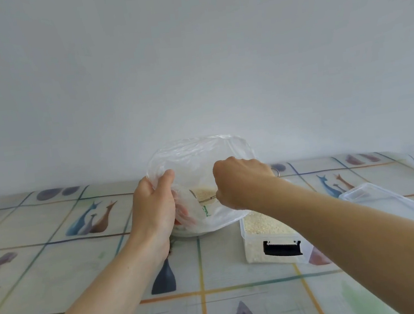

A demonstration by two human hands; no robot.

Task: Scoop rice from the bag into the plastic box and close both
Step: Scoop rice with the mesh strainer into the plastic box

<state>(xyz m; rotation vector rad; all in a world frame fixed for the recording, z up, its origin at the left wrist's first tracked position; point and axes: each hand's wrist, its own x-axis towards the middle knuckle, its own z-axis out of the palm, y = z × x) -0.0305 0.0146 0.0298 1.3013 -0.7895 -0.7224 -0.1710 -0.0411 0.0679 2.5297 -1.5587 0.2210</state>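
Note:
A clear plastic bag (198,155) of rice stands open at the middle back of the table. My left hand (155,206) grips the bag's left edge and holds it open. Inside the bag's mouth, my right hand (242,181) holds a small metal scoop (203,194) heaped with rice. To the right of the bag stands the clear plastic box (272,242) with a black latch, open and largely filled with rice; my right forearm crosses above it. The box's clear lid (391,203) lies on the table further right.
The table (83,261) wears a pale cloth with coloured grid lines and fish-like shapes. A plain white wall rises right behind the bag. The table's right edge runs close behind the lid.

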